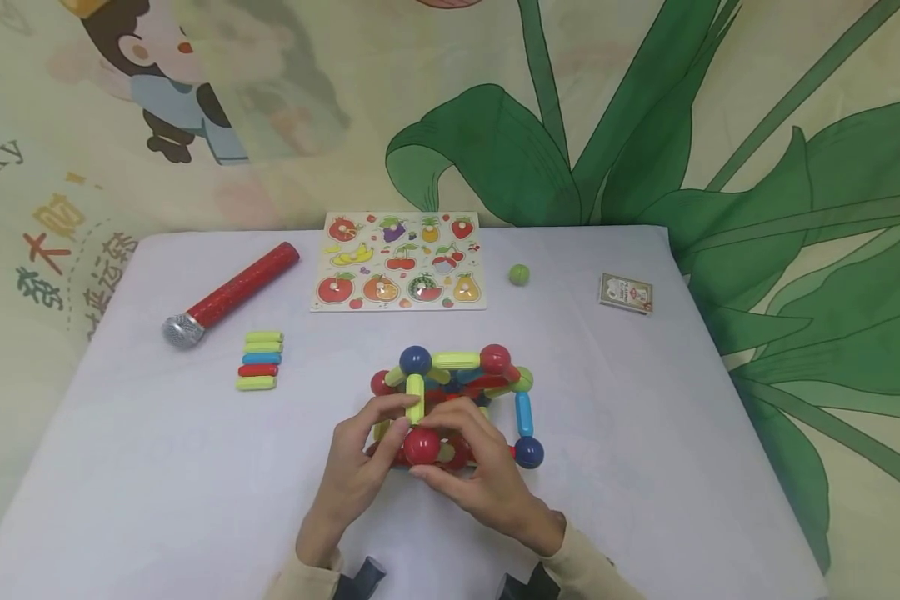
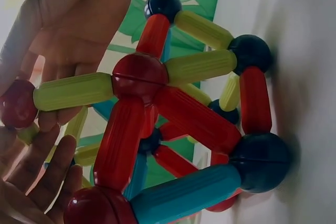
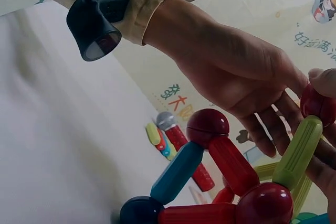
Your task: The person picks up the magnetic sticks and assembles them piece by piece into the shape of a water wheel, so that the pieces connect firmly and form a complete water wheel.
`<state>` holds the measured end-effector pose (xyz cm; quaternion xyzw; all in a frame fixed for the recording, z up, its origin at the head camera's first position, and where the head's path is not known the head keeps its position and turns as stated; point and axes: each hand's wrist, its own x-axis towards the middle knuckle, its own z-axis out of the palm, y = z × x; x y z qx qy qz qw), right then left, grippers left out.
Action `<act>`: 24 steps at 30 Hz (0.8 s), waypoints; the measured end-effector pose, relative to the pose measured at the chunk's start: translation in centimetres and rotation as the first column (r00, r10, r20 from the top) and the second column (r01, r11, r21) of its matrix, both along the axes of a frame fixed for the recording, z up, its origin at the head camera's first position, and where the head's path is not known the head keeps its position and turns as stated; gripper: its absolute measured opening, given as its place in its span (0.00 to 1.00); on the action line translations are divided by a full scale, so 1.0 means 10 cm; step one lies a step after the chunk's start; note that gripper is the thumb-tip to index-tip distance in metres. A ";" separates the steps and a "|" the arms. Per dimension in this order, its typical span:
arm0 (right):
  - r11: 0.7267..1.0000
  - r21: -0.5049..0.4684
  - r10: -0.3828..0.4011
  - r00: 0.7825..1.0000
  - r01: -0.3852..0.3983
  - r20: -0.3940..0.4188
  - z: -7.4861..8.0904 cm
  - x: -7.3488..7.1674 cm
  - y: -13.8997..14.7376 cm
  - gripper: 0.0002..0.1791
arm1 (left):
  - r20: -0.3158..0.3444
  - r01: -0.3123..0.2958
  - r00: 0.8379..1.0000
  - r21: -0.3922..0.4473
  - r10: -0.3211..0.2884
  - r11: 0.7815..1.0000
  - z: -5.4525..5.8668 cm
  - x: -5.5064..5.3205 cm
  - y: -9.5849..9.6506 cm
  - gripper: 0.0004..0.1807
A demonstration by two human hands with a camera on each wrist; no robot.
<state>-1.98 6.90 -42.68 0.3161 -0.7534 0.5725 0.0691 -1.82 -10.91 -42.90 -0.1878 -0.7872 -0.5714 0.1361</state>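
A frame of magnetic sticks and balls [image 1: 525,414] stands on the table in front of me. At its near side, my right hand [image 1: 487,467] pinches a red ball [image 1: 422,447] between thumb and fingers. My left hand [image 1: 352,462] holds the upright yellow-green stick [image 1: 416,396] just above that ball, its thumb beside the ball. In the left wrist view, another yellow-green stick [image 2: 73,92] joins the pinched ball to a lower red ball [image 2: 140,76]. Blue balls [image 2: 261,162] sit at the base. The hands hide part of the frame in the head view.
Several loose sticks [image 1: 260,359] lie in a row at the left, near a red microphone [image 1: 232,292]. A fruit picture board [image 1: 397,267] is at the back edge. To its right are a green ball [image 1: 519,274] and a small card box [image 1: 626,293].
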 end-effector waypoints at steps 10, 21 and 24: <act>1.000 -0.005 -0.011 1.000 0.011 0.017 -0.05 -0.03 -0.02 0.31 | 0.010 0.042 0.999 0.037 -0.042 0.998 0.00 0.00 0.03 0.17; 0.994 0.012 -0.105 0.992 0.106 -0.062 0.00 -0.09 0.32 0.25 | -0.091 -0.334 0.943 -0.280 0.321 0.900 -0.16 -0.20 -0.77 0.18; 0.970 -0.022 -0.243 0.968 0.242 -0.057 -0.06 -0.16 0.58 0.19 | -0.044 -0.414 0.892 -0.475 0.449 0.777 -0.28 -0.26 -1.20 0.21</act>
